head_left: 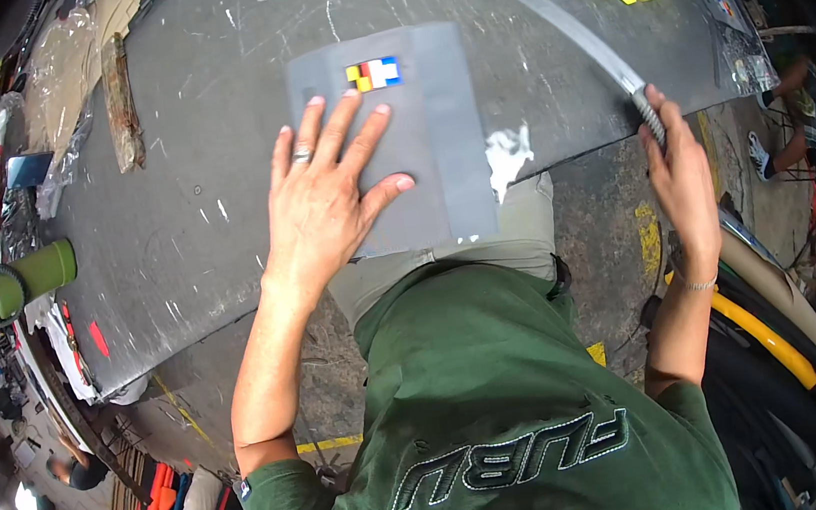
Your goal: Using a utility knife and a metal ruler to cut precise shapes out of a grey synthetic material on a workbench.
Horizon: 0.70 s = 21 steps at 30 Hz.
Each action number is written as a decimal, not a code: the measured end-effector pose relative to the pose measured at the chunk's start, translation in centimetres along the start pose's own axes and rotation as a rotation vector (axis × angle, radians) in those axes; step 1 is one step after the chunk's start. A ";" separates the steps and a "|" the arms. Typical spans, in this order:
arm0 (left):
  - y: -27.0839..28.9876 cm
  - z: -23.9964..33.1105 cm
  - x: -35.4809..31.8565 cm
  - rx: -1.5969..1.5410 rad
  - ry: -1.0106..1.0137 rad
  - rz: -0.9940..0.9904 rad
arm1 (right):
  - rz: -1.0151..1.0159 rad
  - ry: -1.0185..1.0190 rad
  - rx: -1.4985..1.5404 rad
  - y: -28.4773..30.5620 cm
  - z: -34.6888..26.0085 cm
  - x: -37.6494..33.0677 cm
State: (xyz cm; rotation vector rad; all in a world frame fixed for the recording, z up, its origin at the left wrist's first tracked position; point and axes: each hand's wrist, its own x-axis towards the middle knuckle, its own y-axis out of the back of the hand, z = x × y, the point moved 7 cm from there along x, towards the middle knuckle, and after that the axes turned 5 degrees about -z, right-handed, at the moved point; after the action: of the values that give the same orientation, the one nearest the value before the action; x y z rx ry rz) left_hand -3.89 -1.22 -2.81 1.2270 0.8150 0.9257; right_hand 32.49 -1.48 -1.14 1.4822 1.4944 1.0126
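A green bottle (27, 281) is lying at the table's (208, 177) left edge, well apart from the work. The left hand (326, 199) is pressing flat, fingers spread, on a grey sheet (439, 130) — apparently pinning it down. The right hand (681, 178) is gripping a long blade's handle (649, 115), the blade (543, 23) lying across the table.

The surface (211, 207) looks like dull grey sheet, matt, scratched and flecked with white scuffs. The sheet (434, 131) under the left hand (322, 204) is smooth, matt grey, seemingly plastic or vinyl. The blade (542, 13) shines like bare metal; its grip (649, 117), in the right hand (684, 188), looks ribbed. The cylinder (28, 280) is glossy green.
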 end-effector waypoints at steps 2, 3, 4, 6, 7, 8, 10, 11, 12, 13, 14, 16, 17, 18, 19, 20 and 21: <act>-0.2 -0.7 -0.5 0.066 0.082 0.049 | 0.023 0.100 -0.040 0.1 -1.5 -2.3; 0.0 -1.4 -0.9 0.123 0.172 0.097 | 0.027 0.100 -0.041 0.8 -2.1 -3.3; 0.1 -1.5 -1.1 0.161 0.177 0.123 | -0.066 -0.019 0.031 1.1 -2.0 -4.1; 0.4 -1.5 -0.8 0.095 0.194 0.102 | -0.111 -0.121 0.142 1.1 -1.2 -4.8; 0.4 -1.6 -0.6 0.029 0.212 0.079 | -0.109 -0.121 0.143 1.2 -1.1 -4.7; 0.5 -1.6 -0.3 0.031 0.211 0.082 | -0.122 -0.158 0.113 1.0 -0.8 -4.4; 0.8 -1.1 0.9 0.094 0.132 0.100 | -0.129 -0.197 0.082 0.6 -0.2 -3.6; 0.7 -1.2 1.6 0.096 0.130 0.104 | -0.108 -0.142 0.160 -0.2 -0.1 -3.3; 0.5 -1.5 2.4 0.034 0.137 0.099 | -0.088 -0.082 0.241 -0.9 -0.1 -3.0; 0.2 -1.9 3.1 -0.027 0.143 0.094 | -0.086 -0.078 0.245 -1.4 0.0 -2.9; -0.2 -2.2 3.5 -0.032 0.129 0.074 | -0.072 -0.006 0.272 -1.7 -0.6 -2.8; -0.9 -2.7 4.1 -0.008 0.110 0.052 | -0.095 0.025 0.412 -3.1 -0.8 -3.0; -1.3 -2.8 4.3 0.012 0.095 0.027 | -0.092 0.022 0.413 -2.8 -0.8 -3.2; -1.3 -2.9 4.3 0.016 0.094 0.024 | -0.145 -0.026 0.410 -3.0 -0.6 -3.5; -1.3 -3.0 4.4 0.011 0.086 0.026 | -0.199 -0.074 0.407 -3.3 -0.3 -3.8; -1.4 -3.0 4.5 0.005 0.078 0.027 | -0.210 -0.105 0.412 -3.4 0.3 -4.3; -1.5 -3.0 4.6 0.006 0.078 0.023 | -0.213 -0.107 0.415 -3.7 0.5 -4.7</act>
State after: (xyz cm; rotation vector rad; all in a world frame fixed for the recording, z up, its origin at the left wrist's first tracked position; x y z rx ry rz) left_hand -4.45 4.04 -4.87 1.2139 0.8673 0.9954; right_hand 31.66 -6.16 -4.75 1.5836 1.8127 0.5067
